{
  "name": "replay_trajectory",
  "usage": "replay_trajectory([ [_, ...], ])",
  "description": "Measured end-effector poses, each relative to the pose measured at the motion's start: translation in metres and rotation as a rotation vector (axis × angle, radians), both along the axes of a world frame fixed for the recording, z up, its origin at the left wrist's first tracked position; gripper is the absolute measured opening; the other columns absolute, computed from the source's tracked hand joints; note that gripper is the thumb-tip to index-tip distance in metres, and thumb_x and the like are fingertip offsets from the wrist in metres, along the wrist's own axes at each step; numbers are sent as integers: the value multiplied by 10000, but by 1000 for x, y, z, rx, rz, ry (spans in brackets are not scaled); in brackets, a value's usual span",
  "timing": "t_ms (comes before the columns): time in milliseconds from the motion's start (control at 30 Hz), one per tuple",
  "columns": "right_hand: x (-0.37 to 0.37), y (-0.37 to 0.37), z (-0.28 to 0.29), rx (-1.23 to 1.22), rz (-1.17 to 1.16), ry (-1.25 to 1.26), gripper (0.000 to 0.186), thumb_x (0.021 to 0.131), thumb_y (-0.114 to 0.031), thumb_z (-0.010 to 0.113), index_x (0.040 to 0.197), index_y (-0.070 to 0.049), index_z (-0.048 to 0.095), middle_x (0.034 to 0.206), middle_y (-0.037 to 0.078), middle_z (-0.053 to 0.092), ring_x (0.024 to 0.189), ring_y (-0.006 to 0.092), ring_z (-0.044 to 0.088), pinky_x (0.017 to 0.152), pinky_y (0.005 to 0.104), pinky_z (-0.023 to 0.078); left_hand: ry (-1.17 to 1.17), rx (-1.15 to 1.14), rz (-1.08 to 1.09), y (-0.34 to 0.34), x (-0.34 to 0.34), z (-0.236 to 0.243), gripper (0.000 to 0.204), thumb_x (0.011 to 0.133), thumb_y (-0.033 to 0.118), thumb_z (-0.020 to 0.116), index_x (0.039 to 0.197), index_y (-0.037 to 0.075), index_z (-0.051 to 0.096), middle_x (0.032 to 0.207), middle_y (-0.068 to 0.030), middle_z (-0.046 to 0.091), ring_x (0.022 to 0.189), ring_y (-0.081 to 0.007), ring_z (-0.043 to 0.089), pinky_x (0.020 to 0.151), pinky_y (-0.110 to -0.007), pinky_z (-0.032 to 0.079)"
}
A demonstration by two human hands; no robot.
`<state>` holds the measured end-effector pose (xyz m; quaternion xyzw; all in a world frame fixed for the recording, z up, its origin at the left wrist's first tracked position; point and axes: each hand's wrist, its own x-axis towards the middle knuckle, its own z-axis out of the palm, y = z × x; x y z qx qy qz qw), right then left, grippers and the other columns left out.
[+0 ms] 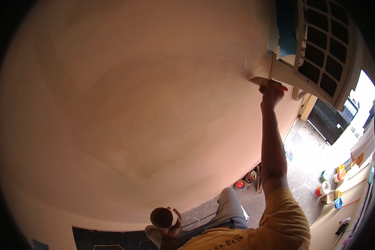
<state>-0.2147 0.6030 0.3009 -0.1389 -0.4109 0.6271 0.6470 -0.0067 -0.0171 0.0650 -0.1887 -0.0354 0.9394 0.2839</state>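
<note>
My right hand [273,92] is raised at the end of a stretched arm, closed around a paintbrush [259,80] with an orange handle end. The brush's pale, flattened tip meets the pinkish-beige wall [154,104], just beside the lower corner of a white unit with a grille [321,50]. Low down, near my body, my left hand [177,223] grips a round, open pot [163,217]. The inside of the pot looks brown; how much it holds I cannot tell.
Behind the unit's edge shows a dark blue patch [286,33]. Along the wall's foot stand a red-topped tin [240,184] and clutter. Several paint buckets [322,189] line the floor at right, near a bright doorway. A black panel [108,239] lies at lower left.
</note>
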Motion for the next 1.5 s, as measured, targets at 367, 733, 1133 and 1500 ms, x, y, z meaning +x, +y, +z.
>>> replay_trajectory([
  [367,-32,23,233,339,34,-95,77,889,-90,715,912,-19,733,797,115,718,646,265,731,643,357,651,-21,-3,53,-1,8,-10,495,877,418,779,1282,153,674,1323,-32,648,1326,-341,515,944,-571,592],
  [733,-37,16,242,234,135,544,172,840,-77,728,960,-34,613,862,119,651,690,239,672,580,363,610,47,-34,50,-7,3,-22,581,880,454,773,1330,114,637,1352,-64,619,1335,-337,508,945,-562,595],
  [1133,-23,14,-22,-241,186,261,240,922,-55,702,1117,-16,568,1071,123,656,768,262,696,698,417,653,0,5,67,-3,11,-13,530,880,366,781,1324,112,643,1345,-171,581,1310,-380,517,939,-587,597],
  [1500,-24,19,4,240,-181,-377,114,830,-36,772,897,-22,680,799,78,697,610,171,686,532,288,575,108,-75,74,12,10,30,558,884,417,780,1334,121,634,1361,-52,604,1352,-335,489,978,-569,583],
])
